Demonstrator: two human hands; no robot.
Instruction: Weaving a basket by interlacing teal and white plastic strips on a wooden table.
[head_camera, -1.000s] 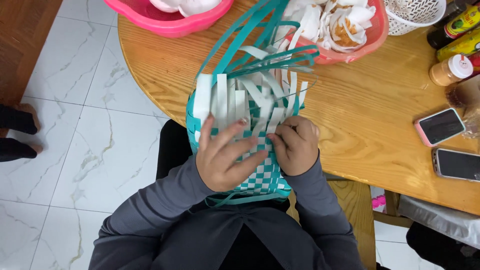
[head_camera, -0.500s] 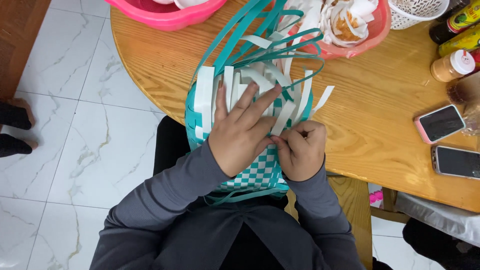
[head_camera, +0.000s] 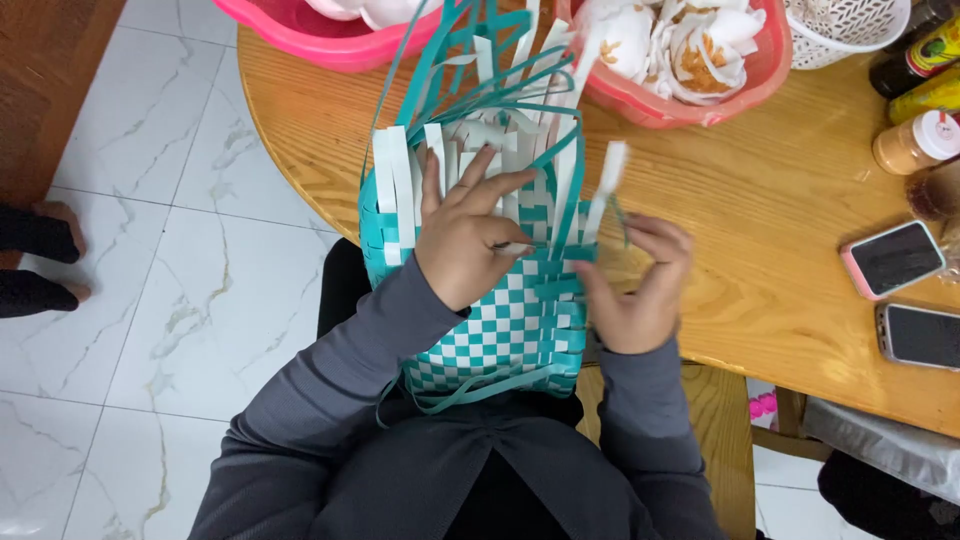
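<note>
Half the basket (head_camera: 490, 330) is woven; left hand (head_camera: 465, 245) presses flat, fingers spread, right hand (head_camera: 635, 290) pinches a loose strip (head_camera: 605, 185).

At the counter's (head_camera: 760, 200) near edge, the left hand (head_camera: 465, 240) pressed flat on a half-woven teal-and-white basket (head_camera: 500, 330) while the right hand (head_camera: 640, 285) pinched a white strip (head_camera: 605, 185) beside it.

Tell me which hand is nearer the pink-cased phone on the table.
Right. The right hand pulls a strip at the woven basket's right edge, apart from the pink-cased phone; the left hand lies flat on the basket, farther off.
</note>
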